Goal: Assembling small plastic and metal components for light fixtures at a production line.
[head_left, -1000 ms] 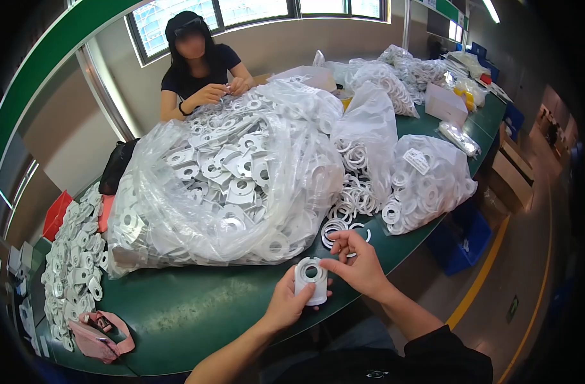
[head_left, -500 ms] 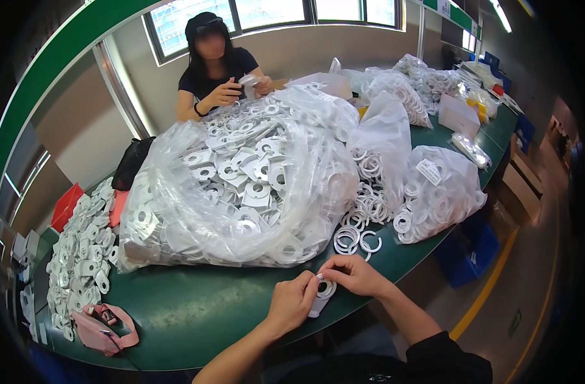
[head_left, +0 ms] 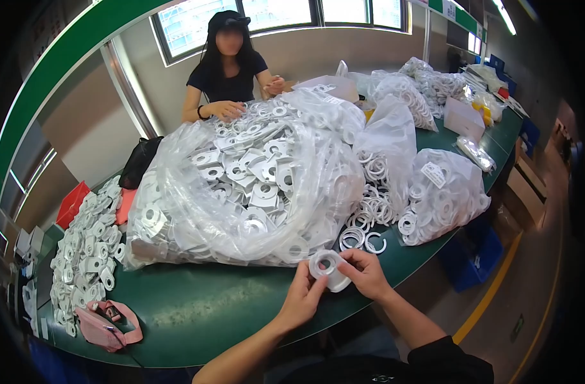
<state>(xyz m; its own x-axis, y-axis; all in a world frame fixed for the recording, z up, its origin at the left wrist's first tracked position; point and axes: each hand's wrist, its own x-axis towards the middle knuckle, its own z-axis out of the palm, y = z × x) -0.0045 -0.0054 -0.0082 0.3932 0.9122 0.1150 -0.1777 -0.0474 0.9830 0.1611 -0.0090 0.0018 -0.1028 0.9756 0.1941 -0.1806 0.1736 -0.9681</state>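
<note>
My left hand (head_left: pixel 300 297) and my right hand (head_left: pixel 367 274) pinch a white plastic plate with a ringed round hole (head_left: pixel 336 281) between them, above the near edge of the green table. The left fingers grip its left side and the right fingers its right side. Just beyond, loose white rings (head_left: pixel 352 237) lie on the table, one of them an open C shape (head_left: pixel 375 243). A large clear plastic bag (head_left: pixel 196 246) stands open behind my hands, full of white plates with holes (head_left: pixel 265 194).
Loose white plates (head_left: pixel 90 256) are heaped at the left, beside a pink pouch (head_left: pixel 106 328) and a red bin (head_left: pixel 73 203). Bags of rings (head_left: pixel 443 201) stand at the right. Across the table, a person (head_left: pixel 227 83) reaches to the big bag. A blue crate (head_left: pixel 475 259) sits below the right edge.
The plate has been turned, its ringed end now upper left, and my hands have shifted to its two sides. The person opposite has lowered one hand to the bag. The view has shifted slightly.
</note>
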